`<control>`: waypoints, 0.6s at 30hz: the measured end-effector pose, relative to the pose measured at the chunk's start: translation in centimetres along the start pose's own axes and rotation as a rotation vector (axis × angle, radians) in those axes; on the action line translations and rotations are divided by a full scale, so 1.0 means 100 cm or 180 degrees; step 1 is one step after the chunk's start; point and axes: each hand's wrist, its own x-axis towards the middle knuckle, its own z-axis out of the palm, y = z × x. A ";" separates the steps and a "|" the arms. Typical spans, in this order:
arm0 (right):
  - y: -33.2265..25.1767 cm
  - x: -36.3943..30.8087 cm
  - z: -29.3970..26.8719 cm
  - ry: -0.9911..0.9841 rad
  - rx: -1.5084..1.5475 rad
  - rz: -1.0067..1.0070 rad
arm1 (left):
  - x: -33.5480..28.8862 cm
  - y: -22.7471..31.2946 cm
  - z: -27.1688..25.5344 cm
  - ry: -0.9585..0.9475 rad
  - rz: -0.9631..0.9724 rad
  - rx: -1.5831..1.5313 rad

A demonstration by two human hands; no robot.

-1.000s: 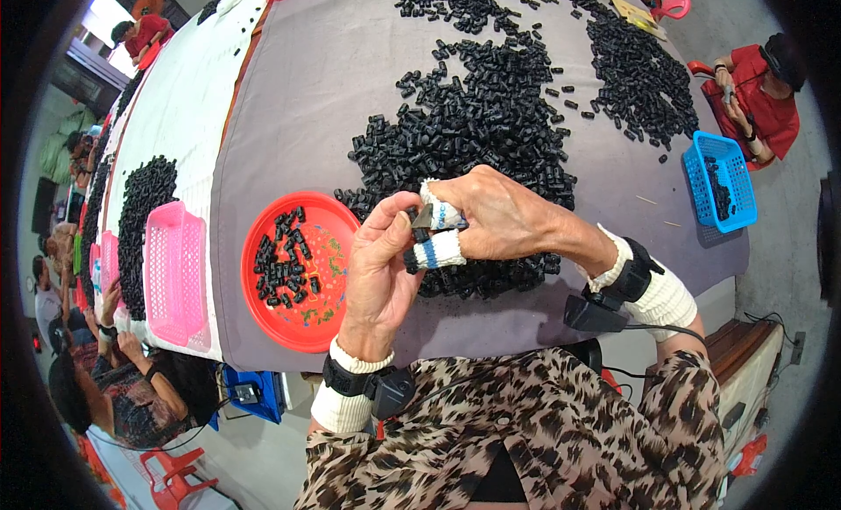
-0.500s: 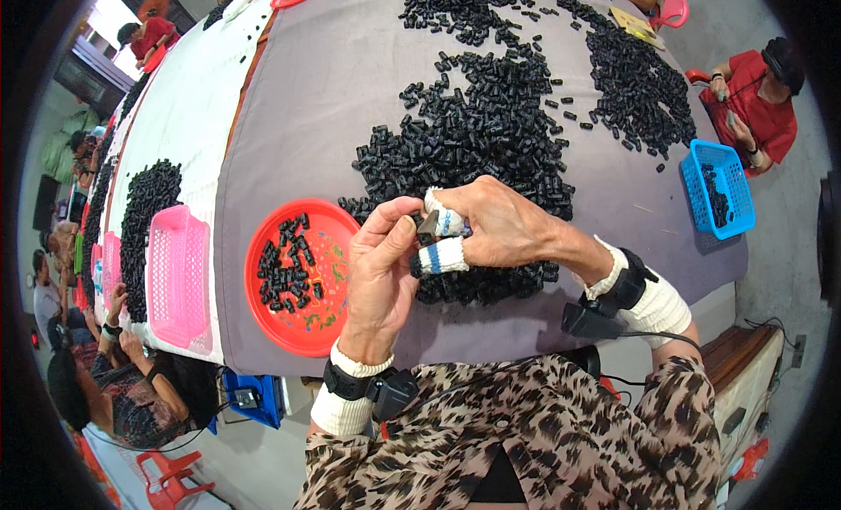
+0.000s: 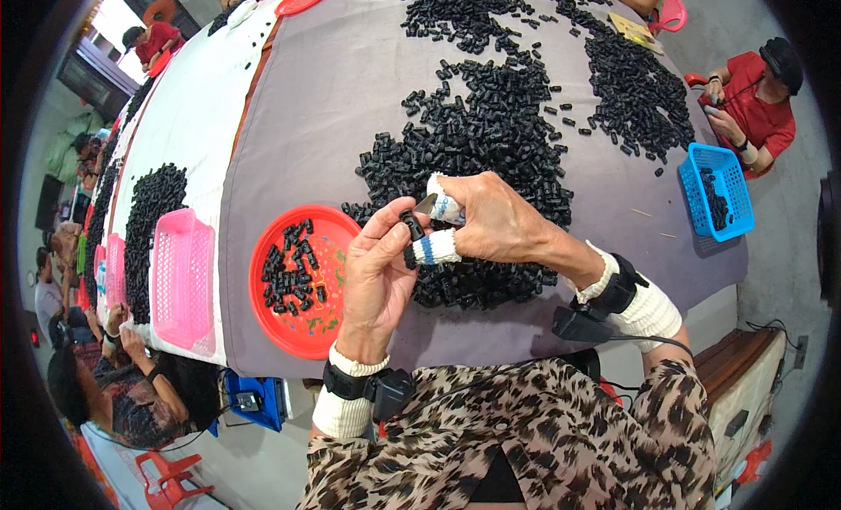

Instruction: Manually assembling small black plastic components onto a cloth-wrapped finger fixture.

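Note:
My left hand [image 3: 378, 269] pinches a small black cylindrical part [image 3: 411, 225] between thumb and fingertips, over the near edge of a heap of similar black parts [image 3: 477, 133]. My right hand [image 3: 504, 216] is closed on a small metal blade [image 3: 427, 203], whose tip points at the upper end of that part. White cloth bands cover its thumb and forefinger; its grip on the blade's other end is hidden. Left of my hands lies a red round tray [image 3: 263, 317] with several black parts and coloured scraps in it.
A pink basket [image 3: 182, 313] stands left of the tray, beside another black heap [image 3: 158, 194]. At right sits a blue basket [image 3: 743, 203] with black parts inside, near a co-worker in red [image 3: 758, 98]. More parts [image 3: 635, 89] lie at the far right. Cables hang from my wrist straps.
The blade has tilted and drawn slightly up from the black part, which now shows more plainly between my hands. Both hands have shifted a little to the left.

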 end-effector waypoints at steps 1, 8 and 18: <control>0.000 0.000 0.000 -0.0046 -0.0020 -0.0009 | -0.001 -0.001 -0.002 -0.0112 0.0002 -0.0177; -0.003 -0.001 -0.002 -0.0260 0.0003 0.0134 | 0.000 -0.005 -0.011 -0.0503 0.0018 -0.0607; 0.000 -0.002 0.000 -0.0354 0.0005 -0.0048 | -0.002 -0.006 -0.009 -0.0421 0.0053 -0.0326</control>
